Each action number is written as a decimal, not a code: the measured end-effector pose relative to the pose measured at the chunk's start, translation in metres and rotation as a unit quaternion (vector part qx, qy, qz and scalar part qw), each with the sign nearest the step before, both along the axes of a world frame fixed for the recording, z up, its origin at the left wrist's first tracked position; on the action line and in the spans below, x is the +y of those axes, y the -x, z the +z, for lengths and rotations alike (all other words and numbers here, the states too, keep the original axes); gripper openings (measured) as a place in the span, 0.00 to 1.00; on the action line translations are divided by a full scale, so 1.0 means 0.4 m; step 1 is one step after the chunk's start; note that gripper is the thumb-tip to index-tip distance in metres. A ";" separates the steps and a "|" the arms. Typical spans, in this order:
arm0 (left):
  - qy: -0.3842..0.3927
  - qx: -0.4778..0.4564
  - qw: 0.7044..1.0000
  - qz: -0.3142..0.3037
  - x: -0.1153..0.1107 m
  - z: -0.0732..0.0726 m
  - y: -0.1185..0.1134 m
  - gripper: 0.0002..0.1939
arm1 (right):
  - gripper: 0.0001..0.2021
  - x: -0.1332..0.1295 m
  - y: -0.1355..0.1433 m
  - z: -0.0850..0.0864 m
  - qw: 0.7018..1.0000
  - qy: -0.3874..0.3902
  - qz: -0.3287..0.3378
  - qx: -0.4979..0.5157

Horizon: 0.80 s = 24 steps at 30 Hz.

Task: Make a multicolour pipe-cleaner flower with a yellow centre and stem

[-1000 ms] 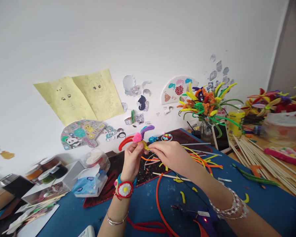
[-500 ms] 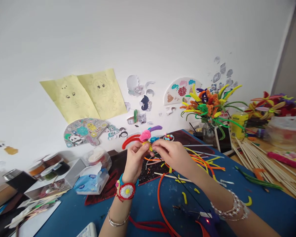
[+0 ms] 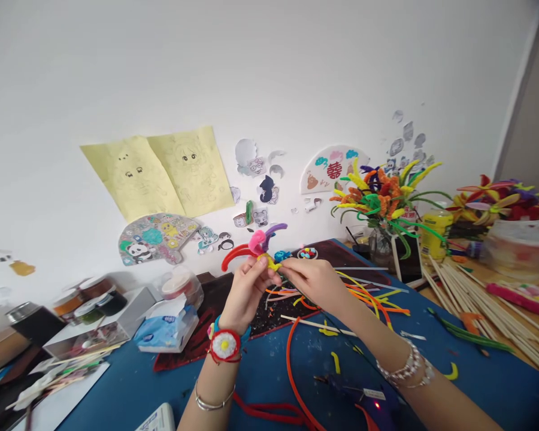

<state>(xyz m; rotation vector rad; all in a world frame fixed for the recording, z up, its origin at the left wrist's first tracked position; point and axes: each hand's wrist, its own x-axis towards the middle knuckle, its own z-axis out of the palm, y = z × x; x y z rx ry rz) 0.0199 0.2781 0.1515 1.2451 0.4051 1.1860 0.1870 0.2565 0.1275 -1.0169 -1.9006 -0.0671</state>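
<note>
Above the middle of the table, my left hand (image 3: pixel 248 290) pinches a small pipe cleaner figure (image 3: pixel 257 242) between thumb and fingers. Its top is a fuzzy pink ball, with long red strands curving left and purple and blue ones reaching right. A yellow pipe cleaner piece (image 3: pixel 270 263) lies bent at its base, against my left fingertips. My right hand (image 3: pixel 317 281) is closed at the yellow piece's right end, thumb and index pressed together there. A thin dark stem runs down under that hand; which fingers touch it is hidden.
A glue gun (image 3: pixel 363 398) with a lit red light lies below my right forearm. Loose pipe cleaners (image 3: pixel 368 299) and yellow scraps spread over the blue mat (image 3: pixel 260 377). At left stand a tissue pack (image 3: pixel 166 329) and jars; at right, wooden sticks (image 3: pixel 489 305) and a flower vase (image 3: pixel 379 245).
The figure has tilted left in my left hand, its pink ball shifting left and the purple strand showing more. My right hand has moved slightly right and down, uncovering more of the yellow piece.
</note>
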 end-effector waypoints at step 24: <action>-0.048 -0.100 0.968 0.226 0.010 -0.042 -0.056 0.10 | 0.11 -0.035 0.083 -0.014 0.996 0.066 -0.059 0.018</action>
